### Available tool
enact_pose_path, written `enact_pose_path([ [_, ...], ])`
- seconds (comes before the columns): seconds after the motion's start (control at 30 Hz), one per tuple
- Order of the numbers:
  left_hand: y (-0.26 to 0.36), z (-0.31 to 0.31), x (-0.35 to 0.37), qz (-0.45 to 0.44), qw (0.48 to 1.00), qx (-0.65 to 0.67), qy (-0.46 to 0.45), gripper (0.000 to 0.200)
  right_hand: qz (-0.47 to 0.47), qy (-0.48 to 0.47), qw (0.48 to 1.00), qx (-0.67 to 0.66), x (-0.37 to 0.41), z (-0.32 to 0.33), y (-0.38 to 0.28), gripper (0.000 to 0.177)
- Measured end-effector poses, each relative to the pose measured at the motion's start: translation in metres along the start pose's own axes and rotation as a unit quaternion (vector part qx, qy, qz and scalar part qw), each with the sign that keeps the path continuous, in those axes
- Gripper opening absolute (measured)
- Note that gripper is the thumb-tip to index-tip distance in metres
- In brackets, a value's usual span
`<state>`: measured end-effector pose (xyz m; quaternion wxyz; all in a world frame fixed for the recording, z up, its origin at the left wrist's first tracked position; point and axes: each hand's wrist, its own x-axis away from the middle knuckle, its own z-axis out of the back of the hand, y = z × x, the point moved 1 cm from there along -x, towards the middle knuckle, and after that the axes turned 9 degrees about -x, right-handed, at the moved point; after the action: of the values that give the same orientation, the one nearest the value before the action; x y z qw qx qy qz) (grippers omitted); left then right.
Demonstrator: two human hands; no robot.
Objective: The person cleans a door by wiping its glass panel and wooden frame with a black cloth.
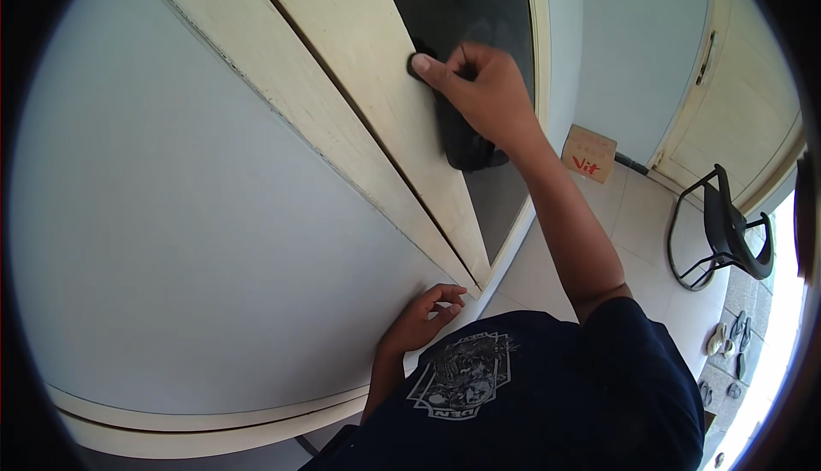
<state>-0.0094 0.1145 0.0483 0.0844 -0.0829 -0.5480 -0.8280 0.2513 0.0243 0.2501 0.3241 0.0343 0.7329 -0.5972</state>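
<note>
My right hand (483, 91) is raised at the upper middle, fingers closed on a black cloth (466, 138) that hangs down in front of a dark glass pane (500, 9). Its thumb lies over the dark material at the edge of the cream wooden frame (385, 69). Lower down, my left hand (430, 313) is beside the lower end of that frame, close to the pale wall (214, 240). The left fingers are loosely curled and apart, with nothing seen between them.
A cardboard box (589, 154) with red lettering stands on the tiled floor by the far wall. To the right are a black chair (727, 227), a cream door (740, 86) and several shoes (729, 340) near the bright opening.
</note>
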Motion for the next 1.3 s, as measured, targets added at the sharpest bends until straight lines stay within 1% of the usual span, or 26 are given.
enact_pose_path([
  [0.07,0.003,0.001,0.001,0.003,1.0,-0.003,0.001,0.032,-0.028,-0.04,0.998,0.043,-0.01,0.002,-0.016,0.052],
  [0.1,0.005,0.001,0.002,-0.001,1.0,-0.002,0.004,0.032,-0.03,-0.048,0.998,0.025,-0.008,0.004,-0.007,0.053],
  [0.17,0.008,0.002,0.002,-0.009,1.0,0.001,0.009,0.032,-0.083,-0.088,0.992,0.035,0.013,0.01,0.027,0.054],
  [0.27,0.007,0.0,0.002,-0.022,1.0,0.009,0.02,0.032,-0.167,-0.112,0.978,0.056,0.073,0.015,0.097,0.055],
  [0.33,0.006,0.0,0.003,-0.019,1.0,0.005,0.015,0.033,-0.176,-0.119,0.975,0.072,0.089,0.019,0.115,0.053],
  [0.4,0.008,0.002,0.004,-0.019,1.0,0.001,0.011,0.033,-0.1,-0.128,0.983,0.088,0.091,0.017,0.118,0.051],
  [0.43,0.01,0.003,0.003,-0.02,1.0,-0.006,0.006,0.034,-0.066,-0.132,0.986,0.075,0.078,0.016,0.107,0.051],
  [0.5,0.01,0.003,0.003,-0.015,1.0,-0.007,0.005,0.034,0.023,-0.123,0.988,0.091,0.045,0.014,0.071,0.053],
  [0.57,0.009,0.002,0.002,-0.011,1.0,-0.006,0.003,0.034,0.12,-0.078,0.981,0.127,0.005,0.015,0.03,0.055],
  [0.63,0.005,0.001,0.001,-0.008,1.0,-0.007,0.007,0.034,0.167,-0.059,0.975,0.136,-0.034,0.013,-0.014,0.053],
  [0.73,0.003,0.001,0.002,-0.014,1.0,-0.003,0.009,0.034,0.148,-0.057,0.974,0.159,-0.067,0.009,-0.038,0.055],
  [0.8,0.008,0.003,0.004,-0.013,1.0,-0.004,0.013,0.035,0.146,-0.061,0.978,0.136,-0.055,0.014,-0.031,0.055],
  [0.87,0.008,0.0,0.004,-0.02,1.0,0.005,0.022,0.035,0.137,-0.112,0.97,0.167,-0.026,0.021,-0.001,0.052],
  [0.93,0.003,-0.001,0.004,-0.024,0.999,0.015,0.024,0.036,0.112,-0.163,0.957,0.214,0.012,0.024,0.039,0.057],
  [0.97,0.003,0.0,0.003,-0.026,0.999,0.02,0.031,0.036,0.094,-0.205,0.943,0.245,0.03,0.025,0.057,0.056],
  [1.0,0.005,0.0,0.003,-0.022,0.999,0.014,0.028,0.036,0.074,-0.247,0.927,0.272,0.04,0.024,0.061,0.056],
  [1.03,0.005,0.0,0.004,-0.017,1.0,0.007,0.024,0.037,0.076,-0.253,0.926,0.271,0.039,0.025,0.064,0.056],
  [1.1,0.002,0.0,0.004,-0.018,0.999,0.008,0.027,0.037,0.152,-0.237,0.906,0.315,0.035,0.025,0.056,0.057],
  [1.13,0.001,0.0,0.003,-0.02,0.999,0.006,0.025,0.038,0.154,-0.24,0.906,0.313,0.026,0.024,0.045,0.057],
  [1.2,0.004,0.0,0.004,-0.013,1.0,0.007,0.027,0.038,0.301,-0.155,0.899,0.279,-0.005,0.017,0.007,0.059],
  [1.27,0.006,-0.001,0.002,-0.009,1.0,0.006,0.029,0.038,0.333,-0.109,0.909,0.226,-0.04,0.011,-0.039,0.06],
  [1.3,0.006,-0.002,0.003,-0.009,0.999,0.01,0.031,0.038,0.329,-0.088,0.916,0.212,-0.056,0.009,-0.058,0.059],
])
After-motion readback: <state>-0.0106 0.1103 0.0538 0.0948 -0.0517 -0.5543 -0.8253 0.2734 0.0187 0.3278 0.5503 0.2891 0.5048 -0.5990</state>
